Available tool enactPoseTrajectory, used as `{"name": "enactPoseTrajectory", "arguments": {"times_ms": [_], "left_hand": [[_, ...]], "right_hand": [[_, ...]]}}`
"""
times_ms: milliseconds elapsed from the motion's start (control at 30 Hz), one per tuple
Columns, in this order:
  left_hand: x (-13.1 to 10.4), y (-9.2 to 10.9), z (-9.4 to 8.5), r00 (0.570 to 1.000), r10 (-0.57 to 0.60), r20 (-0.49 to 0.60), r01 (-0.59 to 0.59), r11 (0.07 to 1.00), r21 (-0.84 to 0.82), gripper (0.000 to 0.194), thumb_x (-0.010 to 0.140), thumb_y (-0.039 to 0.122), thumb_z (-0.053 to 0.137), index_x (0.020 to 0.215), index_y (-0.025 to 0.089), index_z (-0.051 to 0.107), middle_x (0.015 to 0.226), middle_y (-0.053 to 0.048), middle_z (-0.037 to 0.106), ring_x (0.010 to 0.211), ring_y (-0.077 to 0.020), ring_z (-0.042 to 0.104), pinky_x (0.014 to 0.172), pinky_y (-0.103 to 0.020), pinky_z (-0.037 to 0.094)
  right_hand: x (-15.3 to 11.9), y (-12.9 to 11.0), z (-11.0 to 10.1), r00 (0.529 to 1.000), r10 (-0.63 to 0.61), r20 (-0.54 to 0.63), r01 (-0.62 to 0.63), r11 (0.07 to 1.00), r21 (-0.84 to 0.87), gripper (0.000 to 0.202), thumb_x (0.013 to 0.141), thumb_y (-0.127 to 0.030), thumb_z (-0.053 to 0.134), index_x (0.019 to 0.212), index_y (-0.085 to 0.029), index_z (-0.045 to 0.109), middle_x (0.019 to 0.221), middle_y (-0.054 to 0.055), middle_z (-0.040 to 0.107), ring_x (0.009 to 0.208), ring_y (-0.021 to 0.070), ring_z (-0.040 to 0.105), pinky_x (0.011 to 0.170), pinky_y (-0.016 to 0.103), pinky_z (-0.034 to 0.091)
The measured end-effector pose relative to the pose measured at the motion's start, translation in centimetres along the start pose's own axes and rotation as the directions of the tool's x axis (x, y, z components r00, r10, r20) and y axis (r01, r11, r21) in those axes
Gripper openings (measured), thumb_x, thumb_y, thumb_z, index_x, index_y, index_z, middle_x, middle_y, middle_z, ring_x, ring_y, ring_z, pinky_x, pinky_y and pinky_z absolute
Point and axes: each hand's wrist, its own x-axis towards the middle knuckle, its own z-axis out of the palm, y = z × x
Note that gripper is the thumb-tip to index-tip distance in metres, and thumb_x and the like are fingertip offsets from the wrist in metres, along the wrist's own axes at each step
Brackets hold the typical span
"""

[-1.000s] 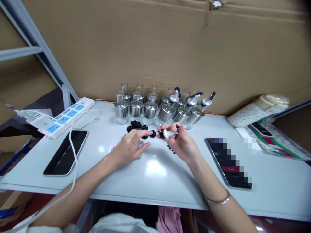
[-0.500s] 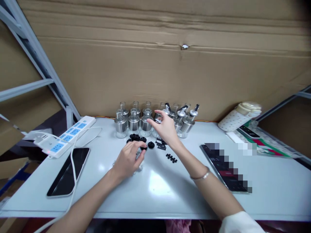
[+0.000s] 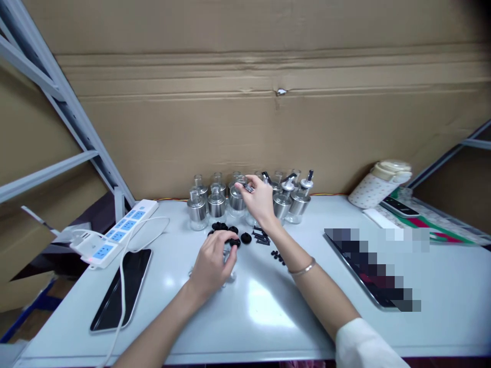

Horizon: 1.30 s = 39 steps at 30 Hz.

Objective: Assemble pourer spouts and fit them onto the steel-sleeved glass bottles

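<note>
Both hands work over a white table (image 3: pixel 268 317). Right hand (image 3: pixel 260 199) is stretched forward to the bottles (image 3: pixel 238 197), its fingers pinched on a small metal spout (image 3: pixel 247 187) held just above the neck of one bottle in the middle of the group. Left hand (image 3: pixel 214 263) lies nearer the body, fingers curled down on a black stopper (image 3: pixel 233 242) at the edge of a small heap of black stoppers (image 3: pixel 220 227); whether it grips that stopper or only touches it I cannot tell. Small black pieces (image 3: pixel 263 237) lie below the right wrist. Left of the left hand lie a phone (image 3: pixel 123 286) and a power strip (image 3: pixel 115 237). Right of the right forearm lies a tablet (image 3: pixel 368 266).
</note>
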Motion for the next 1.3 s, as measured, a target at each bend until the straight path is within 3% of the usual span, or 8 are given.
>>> {"name": "enactPoseTrajectory", "arguments": {"times_ms": [167, 333, 433, 533, 667, 900, 1067, 1300], "left_hand": [[-0.6, 0.1, 0.5, 0.994, -0.087, -0.067, 0.084, 0.995, -0.053, 0.048, 0.089, 0.021, 0.055, 0.132, 0.021, 0.035, 0.129, -0.016, 0.054, 0.123, -0.0275, 0.053, 0.1, -0.049, 0.048], [-1.2, 1.0, 0.4, 0.945, -0.315, 0.086, 0.325, 0.882, -0.341, 0.084, 0.08, 0.05, 0.068, 0.144, 0.023, 0.021, 0.147, -0.02, 0.039, 0.134, -0.034, 0.044, 0.107, -0.054, 0.041], [-1.0, 2.3, 0.1, 0.885, -0.329, 0.331, 0.466, 0.65, -0.6, 0.091, 0.069, 0.061, 0.073, 0.139, 0.022, 0.031, 0.136, -0.018, 0.054, 0.119, -0.0328, 0.057, 0.097, -0.047, 0.05], [-1.0, 3.7, -0.1, 0.795, -0.259, 0.548, 0.606, 0.38, -0.699, 0.067, 0.064, 0.057, 0.078, 0.114, 0.017, 0.057, 0.107, -0.014, 0.069, 0.089, -0.0257, 0.068, 0.078, -0.036, 0.055], [-1.5, 4.4, 0.0, 0.724, -0.197, 0.661, 0.685, 0.093, -0.722, 0.044, 0.063, 0.047, 0.079, 0.089, 0.014, 0.066, 0.082, -0.009, 0.069, 0.072, -0.0188, 0.066, 0.066, -0.028, 0.052], [-1.8, 4.1, 0.7, 0.629, -0.209, 0.748, 0.754, -0.07, -0.653, 0.043, 0.055, 0.035, 0.083, 0.087, 0.013, 0.068, 0.079, -0.007, 0.069, 0.072, -0.018, 0.063, 0.067, -0.026, 0.05], [-2.0, 4.1, 0.5, 0.615, -0.187, 0.766, 0.762, -0.108, -0.638, 0.044, 0.056, 0.039, 0.083, 0.087, 0.012, 0.069, 0.08, -0.007, 0.068, 0.072, -0.0171, 0.062, 0.068, -0.026, 0.048], [-2.1, 3.9, 0.5, 0.597, -0.201, 0.776, 0.773, -0.116, -0.624, 0.044, 0.054, 0.038, 0.085, 0.086, 0.012, 0.068, 0.08, -0.007, 0.069, 0.073, -0.0177, 0.064, 0.068, -0.027, 0.05]], "right_hand": [[-0.7, -2.8, -4.7, 0.991, -0.094, -0.09, 0.111, 0.972, 0.205, 0.027, 0.076, -0.041, 0.068, 0.089, -0.017, 0.069, 0.066, 0.002, 0.065, 0.058, 0.0153, 0.055, 0.059, 0.027, 0.041], [-3.7, -4.7, -9.1, 0.982, -0.104, 0.16, 0.025, 0.9, 0.436, 0.019, 0.072, -0.038, 0.072, 0.078, -0.02, 0.068, 0.057, -0.002, 0.055, 0.049, 0.0107, 0.044, 0.049, 0.026, 0.035], [-5.3, -4.7, -10.1, 0.917, -0.089, 0.388, -0.151, 0.824, 0.546, 0.018, 0.072, -0.037, 0.072, 0.079, -0.021, 0.067, 0.052, -0.004, 0.05, 0.042, 0.0079, 0.038, 0.041, 0.024, 0.03], [-5.5, -3.9, -10.3, 0.837, -0.096, 0.539, -0.256, 0.802, 0.54, 0.018, 0.071, -0.034, 0.073, 0.08, -0.02, 0.064, 0.058, -0.004, 0.051, 0.045, 0.007, 0.04, 0.04, 0.022, 0.03], [-4.4, -2.1, -10.1, 0.752, -0.195, 0.629, -0.299, 0.75, 0.59, 0.037, 0.072, -0.03, 0.075, 0.103, -0.024, 0.056, 0.074, -0.003, 0.054, 0.059, 0.0095, 0.05, 0.049, 0.022, 0.04], [-4.9, -1.5, -7.9, 0.912, -0.232, 0.337, -0.131, 0.614, 0.778, 0.051, 0.084, -0.041, 0.065, 0.126, -0.033, 0.037, 0.104, 0.003, 0.06, 0.091, 0.0184, 0.066, 0.079, 0.035, 0.057], [-6.2, -2.1, -6.4, 0.94, -0.263, 0.217, -0.05, 0.522, 0.852, 0.031, 0.094, -0.043, 0.051, 0.122, -0.034, 0.043, 0.099, 0.001, 0.068, 0.087, 0.0177, 0.071, 0.082, 0.039, 0.06], [-7.3, -2.4, -5.9, 0.956, -0.193, 0.22, -0.112, 0.455, 0.884, 0.022, 0.089, -0.044, 0.059, 0.1, -0.03, 0.046, 0.093, -0.001, 0.071, 0.077, 0.0165, 0.074, 0.068, 0.034, 0.063]]}}
